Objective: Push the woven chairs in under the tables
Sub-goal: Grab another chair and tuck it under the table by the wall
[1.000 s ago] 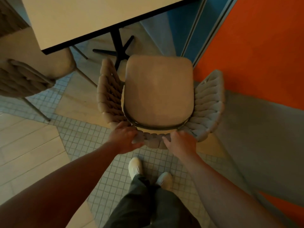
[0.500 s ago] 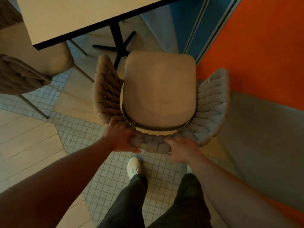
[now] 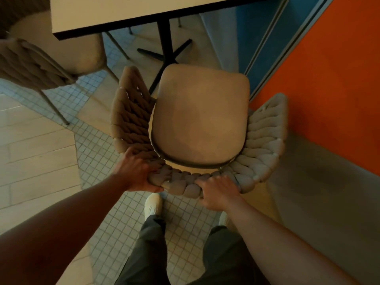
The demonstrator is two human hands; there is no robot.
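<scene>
Tiled floor [image 3: 98, 153], orange wall [image 3: 329, 79] — woven chair [image 3: 199, 120] short of worktop [image 3: 115, 11]; both hands' fingers [image 3: 156, 167] curled round backrest.

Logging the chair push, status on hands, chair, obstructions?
Left hand and right hand both gripping beige woven chair backrest. Seat not under cream table yet. Black pedestal base ahead.

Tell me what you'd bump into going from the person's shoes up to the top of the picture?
Shoe → left hand on the woven chair back → seat cushion → black table base → table top.
</scene>
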